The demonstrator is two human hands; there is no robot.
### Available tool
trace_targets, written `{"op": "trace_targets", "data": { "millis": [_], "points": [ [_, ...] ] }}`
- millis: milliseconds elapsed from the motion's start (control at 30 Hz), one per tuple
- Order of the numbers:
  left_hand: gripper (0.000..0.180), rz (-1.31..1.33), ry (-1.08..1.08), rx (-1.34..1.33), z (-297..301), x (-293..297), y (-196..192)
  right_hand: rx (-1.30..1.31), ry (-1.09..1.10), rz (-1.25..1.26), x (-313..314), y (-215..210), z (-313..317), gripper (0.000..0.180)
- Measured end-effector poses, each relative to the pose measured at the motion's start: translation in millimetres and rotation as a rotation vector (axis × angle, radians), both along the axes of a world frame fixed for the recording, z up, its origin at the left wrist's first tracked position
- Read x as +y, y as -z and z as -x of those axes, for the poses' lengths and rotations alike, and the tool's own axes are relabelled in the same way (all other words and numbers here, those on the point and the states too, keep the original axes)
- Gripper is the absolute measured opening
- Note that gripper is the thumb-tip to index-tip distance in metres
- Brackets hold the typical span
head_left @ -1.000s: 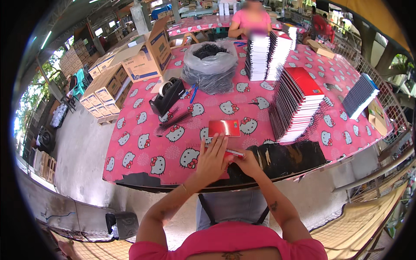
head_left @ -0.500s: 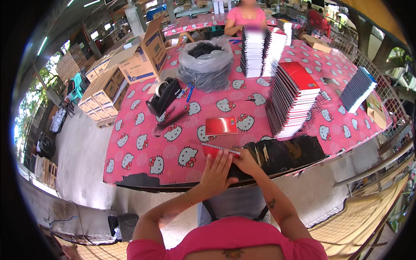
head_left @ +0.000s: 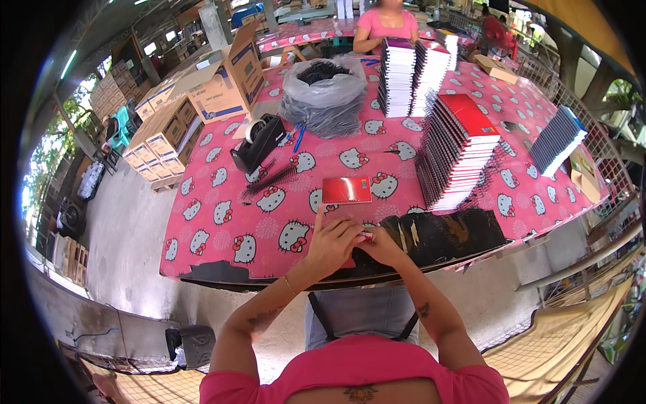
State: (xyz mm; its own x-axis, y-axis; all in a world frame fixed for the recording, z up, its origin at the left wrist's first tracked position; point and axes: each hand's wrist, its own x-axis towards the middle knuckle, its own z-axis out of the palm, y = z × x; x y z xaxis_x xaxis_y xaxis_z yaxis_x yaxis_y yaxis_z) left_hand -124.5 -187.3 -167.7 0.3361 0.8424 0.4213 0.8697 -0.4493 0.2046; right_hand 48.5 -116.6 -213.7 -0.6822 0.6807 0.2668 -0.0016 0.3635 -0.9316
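Note:
At the table's front edge my hands meet over a small red notebook (head_left: 367,236). Most of it is hidden; its red and white end shows between them. My left hand (head_left: 334,244) curls over the notebook, with one finger stretched out away from me. My right hand (head_left: 382,246) pinches the notebook's right end. Just beyond my fingers a second red notebook (head_left: 346,190) lies flat on the pink patterned tablecloth (head_left: 276,229). A tall stack of red spiral notebooks (head_left: 461,151) stands to the right.
Loose black coils (head_left: 272,183) lie near a black tape dispenser (head_left: 259,143) and blue pens (head_left: 298,137). Behind them sits a clear bag of black coils (head_left: 323,101). More notebook stacks (head_left: 398,77) stand farther back, before a co-worker (head_left: 387,25). Cardboard boxes (head_left: 225,87) rise at left.
My left hand has shifted slightly and its fingers have curled over the notebook. The coil that stuck out at the notebook's left end no longer shows. My right hand stays at the right end.

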Motion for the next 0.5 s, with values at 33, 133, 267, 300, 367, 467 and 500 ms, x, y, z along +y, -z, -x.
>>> {"op": "trace_targets", "data": {
  "millis": [33,133,267,300,367,467,500],
  "points": [
    [0.038,-0.001,0.034,-0.033,0.1,0.6,0.0,-0.008,0.007,-0.002,0.9,3.3,-0.5,0.019],
    [0.042,-0.101,-0.009,-0.048,-13.9,-0.2,-17.4,-0.005,0.032,-0.016,2.2,7.1,-2.3,0.020],
    [0.044,-0.146,-0.121,0.067,-27.7,-20.7,-8.3,-0.007,0.012,0.048,-0.3,-3.0,-1.8,0.022],
    [0.044,-0.148,-0.119,0.059,-28.1,-23.9,-5.4,-0.029,0.006,0.094,-0.4,-6.8,-2.5,0.022],
    [0.040,-0.167,-0.113,0.021,-25.4,-20.6,-4.2,-0.006,0.016,0.004,0.0,-4.9,-2.1,0.023],
    [0.030,-0.176,-0.073,-0.068,-15.3,-5.7,-5.3,-0.194,0.065,-0.075,-0.5,-13.5,-7.4,0.031],
    [0.027,-0.155,-0.046,-0.093,-11.0,-4.5,-5.8,-0.289,0.081,-0.096,-1.7,-23.7,-9.0,0.035]
  ]
}}
